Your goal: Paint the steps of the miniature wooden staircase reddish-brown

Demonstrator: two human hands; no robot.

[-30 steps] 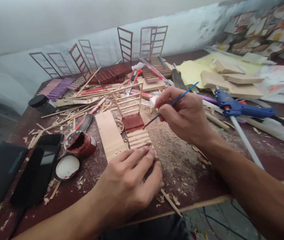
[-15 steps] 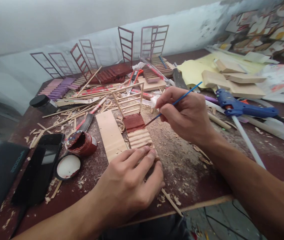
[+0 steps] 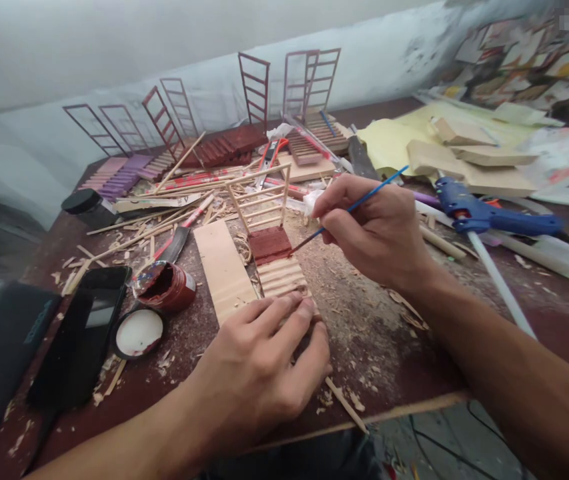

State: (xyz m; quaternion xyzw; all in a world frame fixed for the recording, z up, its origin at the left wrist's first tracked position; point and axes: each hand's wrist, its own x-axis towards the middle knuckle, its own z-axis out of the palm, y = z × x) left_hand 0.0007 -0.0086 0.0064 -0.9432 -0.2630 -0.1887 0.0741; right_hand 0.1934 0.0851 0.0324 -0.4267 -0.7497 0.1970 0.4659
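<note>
My right hand (image 3: 377,230) pinches a thin blue paintbrush (image 3: 351,208); its tip touches the dark red painted part of a small model made of wooden sticks (image 3: 274,257). The model's near half is bare wood, and an unpainted stick frame stands upright at its far end. My left hand (image 3: 259,367) lies over the near end of the model, fingers curled down on it and pressing it to the table. An open pot of dark red paint (image 3: 164,287) sits to the left, with its white lid (image 3: 137,333) beside it.
A flat wooden board (image 3: 223,270) lies next to the model. A black phone (image 3: 81,337) and a dark device sit at the left. A blue glue gun (image 3: 484,217) lies at right. Painted stick models line the back wall. Sawdust and loose sticks litter the brown table (image 3: 389,353).
Almost nothing differs: the brush tip stays on the red patch with only small shifts of my right hand. My left hand keeps its place on the model.
</note>
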